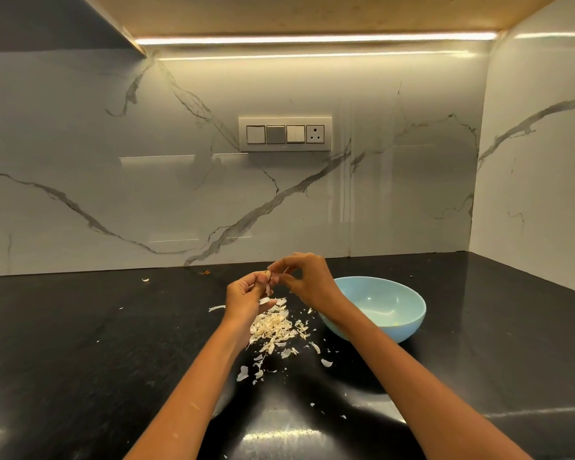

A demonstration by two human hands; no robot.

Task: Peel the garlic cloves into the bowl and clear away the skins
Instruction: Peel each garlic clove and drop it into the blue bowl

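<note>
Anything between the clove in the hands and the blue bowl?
Nothing visible. Both hands pinch the small pale garlic clove above the black countertop; the light blue round bowl sits just right, its rim unobstructed.

At the frame's centre, the left hand (246,293) and right hand (304,277) pinch a garlic clove (269,275) above a pile of skins (274,327) on the black surface (80,343). A light blue bowl (409,322) sits just right of the pile.
</note>
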